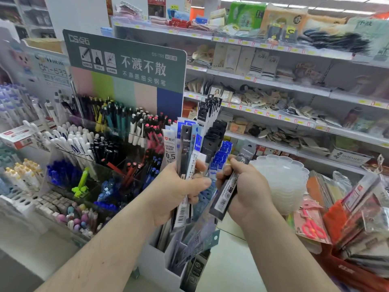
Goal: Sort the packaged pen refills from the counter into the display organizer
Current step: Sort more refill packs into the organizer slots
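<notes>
My left hand (179, 192) grips a bundle of several packaged pen refills (185, 150), upright, in clear, black and blue sleeves. My right hand (244, 186) holds one dark grey refill pack (229, 186) tilted just to the right of the bundle. Both hands hover over the white tiered display organizer (155, 260), whose slots hold more refill packs: black and blue ones (219, 144) stand behind my hands, greyish ones (197, 245) lie in the lower slots.
A pen display rack (101, 144) with a green sign (126, 60) fills the left. A stack of clear scalloped plastic trays (282, 178) stands right of my hands. Packaged goods and pink scissors (313, 228) lie at the right; store shelves run behind.
</notes>
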A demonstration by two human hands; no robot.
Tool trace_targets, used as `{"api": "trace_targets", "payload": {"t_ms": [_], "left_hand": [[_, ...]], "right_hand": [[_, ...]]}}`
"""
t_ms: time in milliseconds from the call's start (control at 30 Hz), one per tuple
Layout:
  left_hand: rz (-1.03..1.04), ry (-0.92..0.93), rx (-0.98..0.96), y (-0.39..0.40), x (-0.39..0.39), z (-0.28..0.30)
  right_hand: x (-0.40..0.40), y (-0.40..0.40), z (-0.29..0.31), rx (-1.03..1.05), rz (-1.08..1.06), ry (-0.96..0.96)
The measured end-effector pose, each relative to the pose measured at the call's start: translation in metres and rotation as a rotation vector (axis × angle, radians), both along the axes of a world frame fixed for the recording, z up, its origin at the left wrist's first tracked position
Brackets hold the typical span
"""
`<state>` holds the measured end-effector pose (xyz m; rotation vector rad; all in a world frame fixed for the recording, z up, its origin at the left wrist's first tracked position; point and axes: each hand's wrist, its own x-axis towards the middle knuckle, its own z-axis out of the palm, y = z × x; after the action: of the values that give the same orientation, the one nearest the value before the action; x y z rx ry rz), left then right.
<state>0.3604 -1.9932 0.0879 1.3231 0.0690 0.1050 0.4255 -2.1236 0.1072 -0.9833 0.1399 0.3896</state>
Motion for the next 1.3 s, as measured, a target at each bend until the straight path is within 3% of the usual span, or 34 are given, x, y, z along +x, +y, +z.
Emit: {"api": "trace_targets", "payload": {"t_ms": [200,400,567,633,833,1000,1167,1300], "left_hand": [[-0.071,-0.061,0.340,-0.017,-0.009,0.010],[0.079,-0.007,0.402,-0.020,-0.004,0.015],[0.152,0.113,0.290,-0.013,-0.002,0.019],[0.152,0.098,0.206,-0.016,-0.003,0.020],[0.321,0.049,-0.044,-0.030,-0.004,0.025],[0.303,0.059,0.018,-0.034,-0.009,0.027],[0.210,0.080,0.135,-0.035,-0.012,0.029],[0.315,0.072,0.081,-0.026,-0.010,0.030]], "right_hand": [[0.007,0.011,0.013,0.138,0.030,0.174],[0.007,0.004,0.032,0.217,0.111,0.197],[0.020,-0.014,0.026,-0.243,0.236,-0.240],[0.024,-0.023,0.027,-0.276,0.266,-0.335],[0.036,-0.042,0.024,-0.073,0.336,-0.310],[0.034,-0.039,0.021,-0.138,0.458,-0.425],[0.040,-0.033,0.021,-0.147,0.571,-0.351],[0.060,-0.043,0.024,-0.073,0.437,-0.277]]}}
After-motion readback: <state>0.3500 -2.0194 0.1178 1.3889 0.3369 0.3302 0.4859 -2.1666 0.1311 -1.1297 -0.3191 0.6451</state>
